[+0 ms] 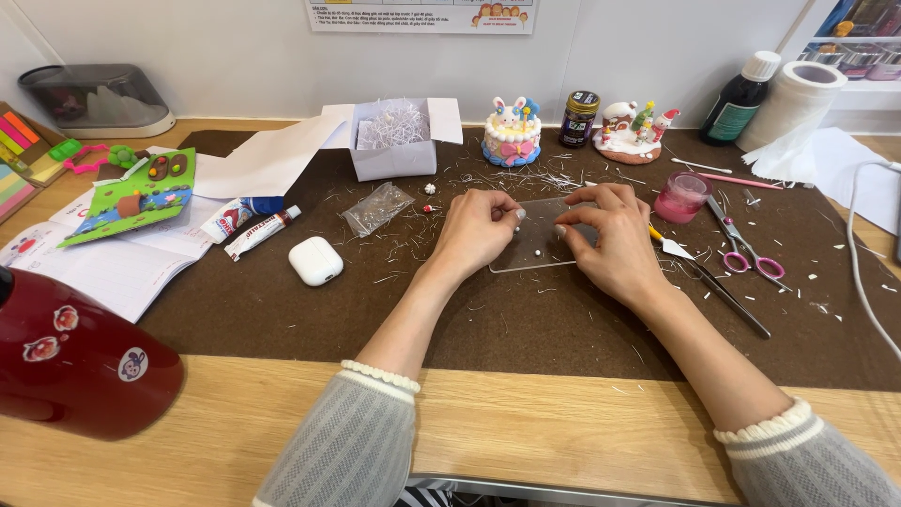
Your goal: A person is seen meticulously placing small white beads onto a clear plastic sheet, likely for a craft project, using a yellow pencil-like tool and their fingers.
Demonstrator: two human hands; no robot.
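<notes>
On the brown mat [282, 310] in the middle of the desk, the left hand [477, 230] pinches something too small to tell while the right hand [615, 239] presses curled fingers on the clear plastic sheet [540, 246] (likely light, stiff, slippery; best gripped by its edges).

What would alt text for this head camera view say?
Two hands, the left hand and right hand, pinch at a clear plastic sheet on a brown mat, with pink scissors, a white earbud case and small clay cakes around.
</notes>
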